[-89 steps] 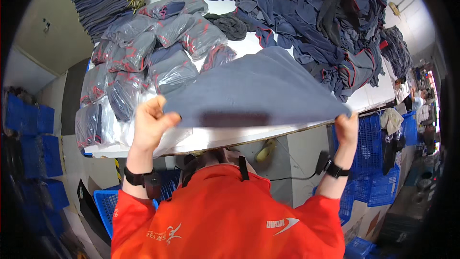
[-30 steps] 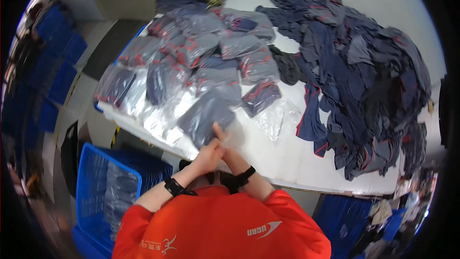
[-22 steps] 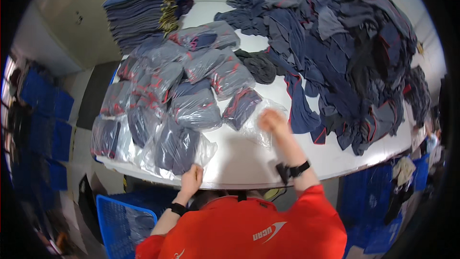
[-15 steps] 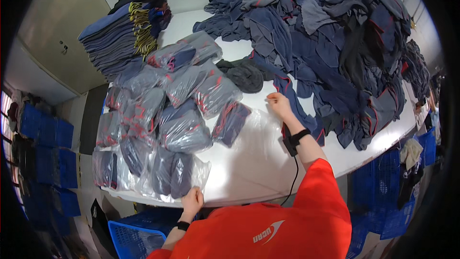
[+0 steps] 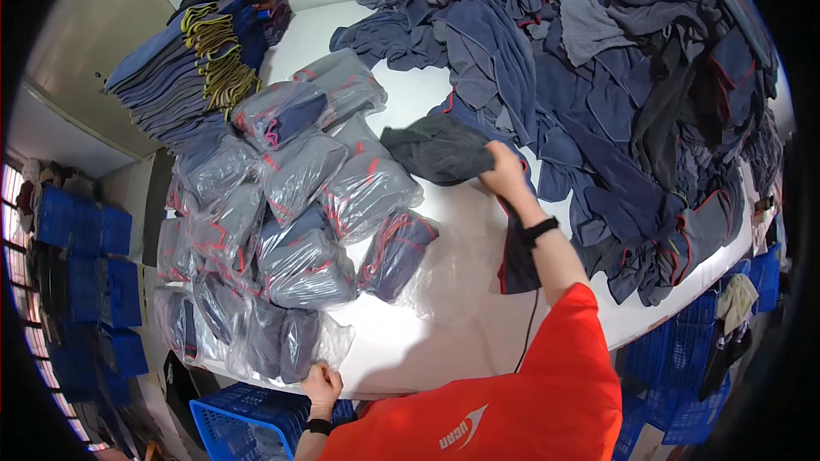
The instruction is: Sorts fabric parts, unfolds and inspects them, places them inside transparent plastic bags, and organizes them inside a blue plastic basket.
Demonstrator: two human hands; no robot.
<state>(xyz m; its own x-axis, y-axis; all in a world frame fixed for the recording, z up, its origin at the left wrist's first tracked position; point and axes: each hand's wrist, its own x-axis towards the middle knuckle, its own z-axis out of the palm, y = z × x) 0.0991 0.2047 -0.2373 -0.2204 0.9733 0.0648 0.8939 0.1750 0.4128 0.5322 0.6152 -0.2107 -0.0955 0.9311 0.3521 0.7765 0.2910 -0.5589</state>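
Observation:
My right hand is closed on the right end of a dark grey cloth, which lies loosely bunched in the middle of the white table. By the near table edge my left hand has its fingers pinched at the loose clear edge of a plastic bag. That bag holds folded dark cloth. Right of the dark grey cloth spreads a large heap of navy and grey cloths, some with red edging. A navy strip with red trim hangs down beside my right wrist.
Several bagged cloth bundles cover the table's left part. Behind them rises a folded stack with yellow edging. Blue crates stand below the near edge, and more crates at the right. A thin black cable runs beside my right forearm.
My right hand has moved up slightly and taken hold of the dark grey cloth, which is now more spread out. My left hand stays at the bag's edge. The view has shifted a little.

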